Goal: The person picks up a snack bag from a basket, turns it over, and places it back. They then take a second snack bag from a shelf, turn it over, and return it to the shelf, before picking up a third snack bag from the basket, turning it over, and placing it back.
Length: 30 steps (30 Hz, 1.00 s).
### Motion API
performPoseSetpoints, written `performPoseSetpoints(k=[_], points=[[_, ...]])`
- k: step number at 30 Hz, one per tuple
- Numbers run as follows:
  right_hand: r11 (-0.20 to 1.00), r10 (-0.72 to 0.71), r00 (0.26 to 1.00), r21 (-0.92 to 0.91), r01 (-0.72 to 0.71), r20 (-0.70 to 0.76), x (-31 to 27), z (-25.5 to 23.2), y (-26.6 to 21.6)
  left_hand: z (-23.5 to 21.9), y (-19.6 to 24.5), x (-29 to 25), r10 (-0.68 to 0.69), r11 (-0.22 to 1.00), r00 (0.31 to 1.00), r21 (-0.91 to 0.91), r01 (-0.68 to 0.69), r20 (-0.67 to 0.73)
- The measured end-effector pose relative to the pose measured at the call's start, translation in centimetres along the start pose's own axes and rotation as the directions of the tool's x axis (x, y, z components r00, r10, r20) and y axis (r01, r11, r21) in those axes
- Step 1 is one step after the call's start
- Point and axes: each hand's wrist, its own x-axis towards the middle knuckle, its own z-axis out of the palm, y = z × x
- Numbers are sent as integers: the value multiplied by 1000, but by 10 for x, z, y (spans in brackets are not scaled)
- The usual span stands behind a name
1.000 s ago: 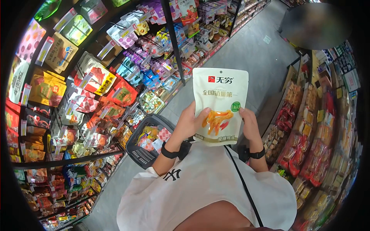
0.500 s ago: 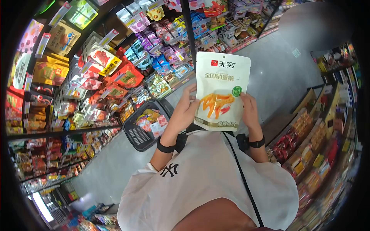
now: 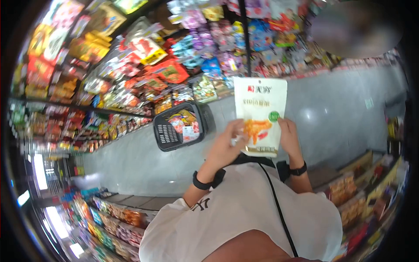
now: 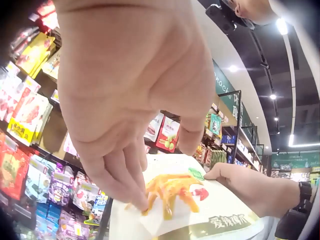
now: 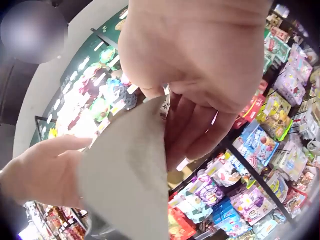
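Observation:
A cream snack pouch [image 3: 262,104] with a picture of orange chicken feet and a green round mark stands upright before the chest in the head view. My right hand [image 3: 289,136] pinches its right edge, thumb on the front; in the right wrist view the right hand's fingers [image 5: 192,125] lie behind the pouch [image 5: 127,165]. My left hand [image 3: 227,144] is over the pouch's lower left front. In the left wrist view the left hand [image 4: 135,90] has its fingers reaching down to the printed picture, the thumb held apart from them.
A dark shopping basket [image 3: 201,131] with several snack packs stands on the grey floor [image 3: 144,168] to the left. A shelf of hanging snack bags [image 3: 170,70] runs along the far side. Low racks of packed goods [image 3: 118,214] stand behind on the near side.
My left hand has gone from the pouch's left edge to its front. The right hand keeps its pinch. The view has turned, bringing more floor and the near racks into sight.

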Motion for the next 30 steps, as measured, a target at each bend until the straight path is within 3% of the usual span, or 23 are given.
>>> performPoseSetpoints(k=[2, 4, 6, 8, 9, 11, 15, 18, 21, 24, 30], points=[[996, -47, 991, -71, 56, 127, 6, 11, 6, 0, 3, -13, -64, 998, 997, 12, 64, -40], [993, -116, 951, 33, 111, 286, 8, 36, 5, -9, 3, -30, -106, 994, 993, -24, 105, -52], [961, -275, 841, 108, 255, 466, -3, 66, -40, -25, 4, -49, -130, 991, 986, -35, 127, -105], [962, -261, 722, 109, 251, 641, -10, 94, -58, -39, 5, -73, -175, 984, 966, -66, 165, -189], [955, -285, 663, 143, 261, 693, -13, 109, -64, -40, -11, -83, 8, 998, 935, -52, -28, -356], [934, -330, 540, 184, 307, 774, -20, 138, -74, -60, -21, -105, -42, 969, 898, -236, -70, -437], [822, -474, 587, 92, 562, 656, -44, 196, -88, -93, -39, -171, -164, 846, 851, -515, -139, -499], [842, -500, 608, 183, 507, 616, -65, 236, -89, -112, -40, -221, -245, 745, 848, -651, -145, -470], [949, -315, 438, 269, 166, 842, -80, 267, -79, -126, -49, -260, -291, 700, 839, -700, -142, -461], [966, -244, 395, 257, 20, 886, -105, 296, -84, -139, -59, -294, -295, 728, 799, -665, -168, -524], [966, -258, 389, 230, 116, 885, -134, 361, -88, -165, -77, -340, -356, 855, 618, -511, -87, -701]])
